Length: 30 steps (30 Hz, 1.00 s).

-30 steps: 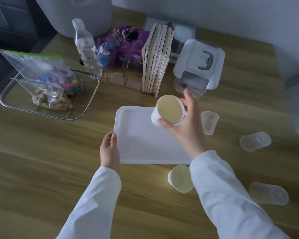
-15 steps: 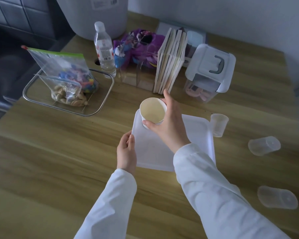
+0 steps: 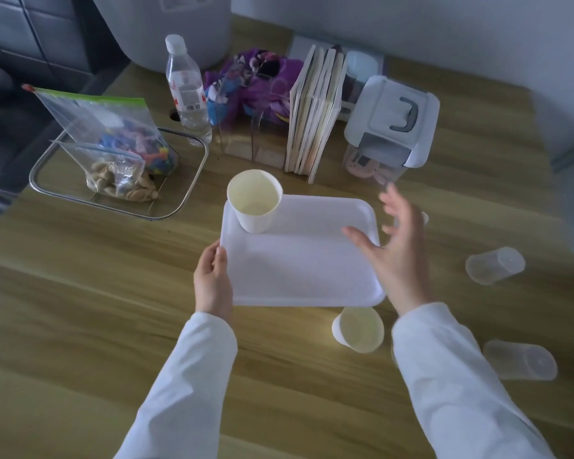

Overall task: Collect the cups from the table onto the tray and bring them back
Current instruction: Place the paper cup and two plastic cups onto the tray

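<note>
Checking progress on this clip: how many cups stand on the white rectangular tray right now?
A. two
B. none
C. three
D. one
D: only the white paper cup stands upright on the white rectangular tray, at its far left corner; the other white paper cup lies on the wooden table.

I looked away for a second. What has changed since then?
The right hand set the paper cup upright in the tray's far-left corner, let go and swung right, open. The left hand still holds the tray's edge; the other cups stay on the table.
</note>
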Available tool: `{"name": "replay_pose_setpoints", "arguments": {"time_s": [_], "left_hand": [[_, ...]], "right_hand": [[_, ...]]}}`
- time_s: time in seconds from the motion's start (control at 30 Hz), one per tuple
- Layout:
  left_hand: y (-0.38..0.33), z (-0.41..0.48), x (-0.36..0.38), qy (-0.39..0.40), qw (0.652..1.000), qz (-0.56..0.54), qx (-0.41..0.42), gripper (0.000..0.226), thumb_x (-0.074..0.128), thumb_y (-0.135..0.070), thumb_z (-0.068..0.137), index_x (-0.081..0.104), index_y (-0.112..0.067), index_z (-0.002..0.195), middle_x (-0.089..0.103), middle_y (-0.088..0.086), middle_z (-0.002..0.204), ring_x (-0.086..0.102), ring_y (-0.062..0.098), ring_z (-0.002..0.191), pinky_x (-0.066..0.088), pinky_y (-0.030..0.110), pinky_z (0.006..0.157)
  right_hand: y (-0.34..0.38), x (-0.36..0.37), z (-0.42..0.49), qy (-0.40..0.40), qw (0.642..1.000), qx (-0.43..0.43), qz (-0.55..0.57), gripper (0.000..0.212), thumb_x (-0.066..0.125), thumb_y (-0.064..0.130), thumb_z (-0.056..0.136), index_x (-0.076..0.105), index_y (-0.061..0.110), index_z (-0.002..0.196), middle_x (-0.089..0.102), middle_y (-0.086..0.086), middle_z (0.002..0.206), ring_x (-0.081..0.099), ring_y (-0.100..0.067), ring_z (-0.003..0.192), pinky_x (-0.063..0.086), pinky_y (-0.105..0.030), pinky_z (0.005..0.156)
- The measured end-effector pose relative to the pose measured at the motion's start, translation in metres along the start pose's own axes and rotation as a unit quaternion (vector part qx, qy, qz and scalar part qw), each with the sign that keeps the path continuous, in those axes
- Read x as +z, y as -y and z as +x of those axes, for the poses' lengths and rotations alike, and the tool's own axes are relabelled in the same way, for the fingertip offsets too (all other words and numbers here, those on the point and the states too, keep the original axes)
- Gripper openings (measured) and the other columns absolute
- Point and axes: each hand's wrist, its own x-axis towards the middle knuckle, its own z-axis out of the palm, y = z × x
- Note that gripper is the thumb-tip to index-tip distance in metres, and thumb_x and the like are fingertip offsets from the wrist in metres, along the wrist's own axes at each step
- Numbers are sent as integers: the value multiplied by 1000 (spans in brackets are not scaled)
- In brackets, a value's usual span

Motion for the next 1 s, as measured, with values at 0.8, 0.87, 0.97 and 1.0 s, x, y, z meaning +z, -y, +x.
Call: {"name": "replay_pose_setpoints", "arguments": {"time_s": [0.8,0.87,0.97,1.0], "left_hand": [[9,5,-38,-40,999,-1,0,24,40,-25,95,59,-21,110,58,-1,93,53,20,92,45,39,84],[9,4,-37,-37,999,-3,2,22,40,-25,95,58,-22,107,58,-2,92,53,20,92,45,38,84],[9,2,-35,-33,999,-2,5,26,40,-26,96,58,-19,112,58,0,97,53,19,92,44,35,82],[10,0,-34,-29,1000,1,5,28,39,-26,96,58,-17,115,58,1,100,53,19,92,44,35,82]], "right_hand": [[-87,-5,-100,143,971,131,-140,79,82,27,61,43,10,128,51,-9,127,45,-25,120,35,-27,96],[-86,-15,-97,124,974,127,-144,77,82,23,61,45,7,126,51,-12,125,46,-27,118,32,-23,92],[-82,-37,-85,83,977,134,-143,77,83,21,61,45,9,126,49,-14,126,47,-28,118,32,-25,91],[-79,-46,-79,74,978,137,-139,77,82,22,61,44,10,127,47,-14,127,46,-27,119,32,-25,91]]}}
